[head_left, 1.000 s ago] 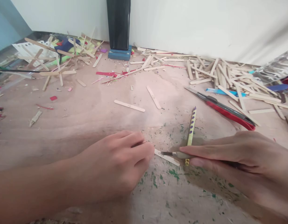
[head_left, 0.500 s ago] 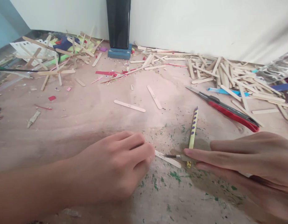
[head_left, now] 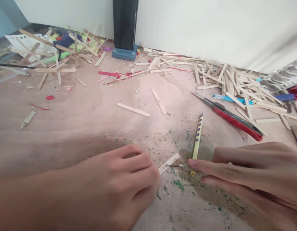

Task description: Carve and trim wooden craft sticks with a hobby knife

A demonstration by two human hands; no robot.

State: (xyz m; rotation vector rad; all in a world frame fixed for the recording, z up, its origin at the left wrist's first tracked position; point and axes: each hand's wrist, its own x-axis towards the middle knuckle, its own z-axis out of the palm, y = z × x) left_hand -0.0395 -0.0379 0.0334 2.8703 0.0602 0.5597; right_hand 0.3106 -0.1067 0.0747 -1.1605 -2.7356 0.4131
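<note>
Left hand (head_left: 114, 186) turned stick (head_left: 169, 163) upward; right hand (head_left: 256, 173) knife (head_left: 177, 166) touching.

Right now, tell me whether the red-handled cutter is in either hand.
No. The red-handled cutter lies on the table beyond the right hand, far from the left hand.

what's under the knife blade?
The knife blade crosses a wooden stick pinned by the left hand; a dotted pencil runs beneath the right hand. Stick's near end is covered.
</note>
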